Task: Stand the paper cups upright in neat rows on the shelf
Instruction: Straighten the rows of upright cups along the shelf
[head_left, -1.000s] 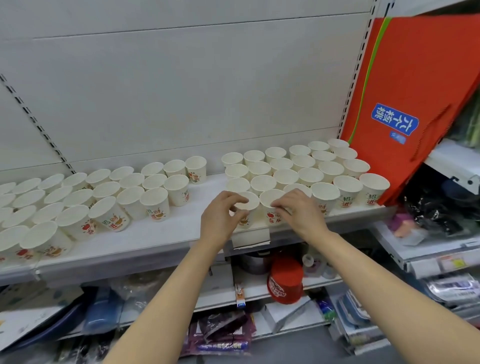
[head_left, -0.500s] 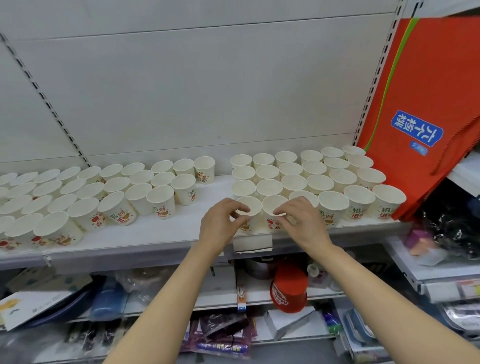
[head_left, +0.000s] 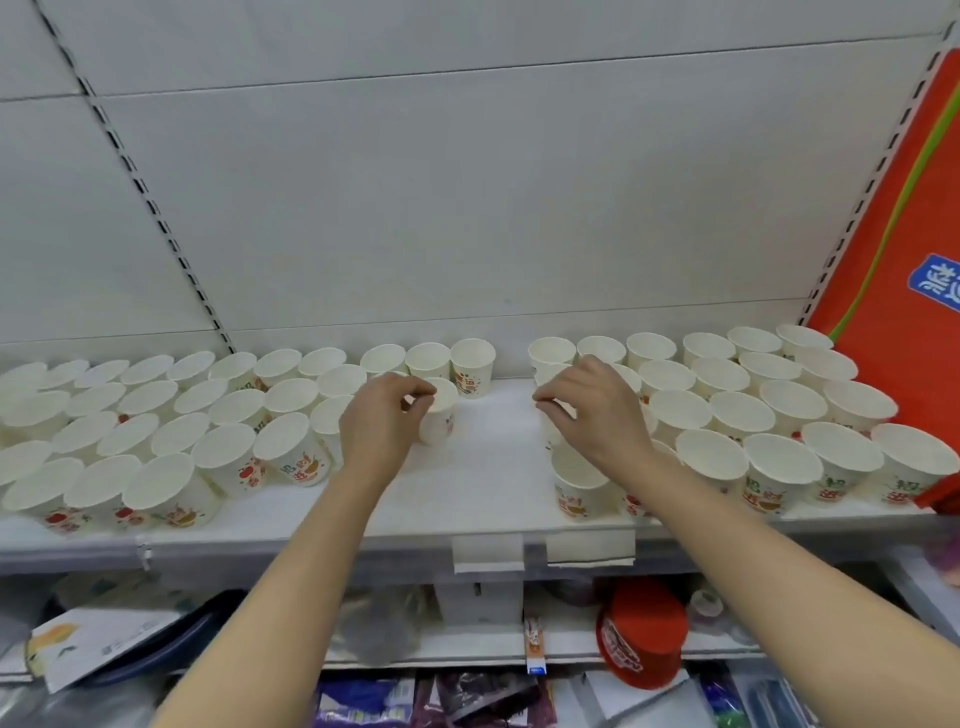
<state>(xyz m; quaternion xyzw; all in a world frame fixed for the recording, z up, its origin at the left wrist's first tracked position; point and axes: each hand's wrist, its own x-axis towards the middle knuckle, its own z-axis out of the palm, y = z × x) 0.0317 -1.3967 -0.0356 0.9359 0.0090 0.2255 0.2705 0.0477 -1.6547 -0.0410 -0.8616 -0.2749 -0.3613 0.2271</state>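
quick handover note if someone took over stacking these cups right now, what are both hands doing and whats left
Left hand: grip pinching the rim of a cup at the right edge of the left block.
Right hand: fingers curled on a cup at the left edge of the right block; grip mostly hidden.
Done: both blocks stand upright in rows on the shelf.
Left: a bare gap splits the blocks; the cups along its edges look uneven and probably need squaring.
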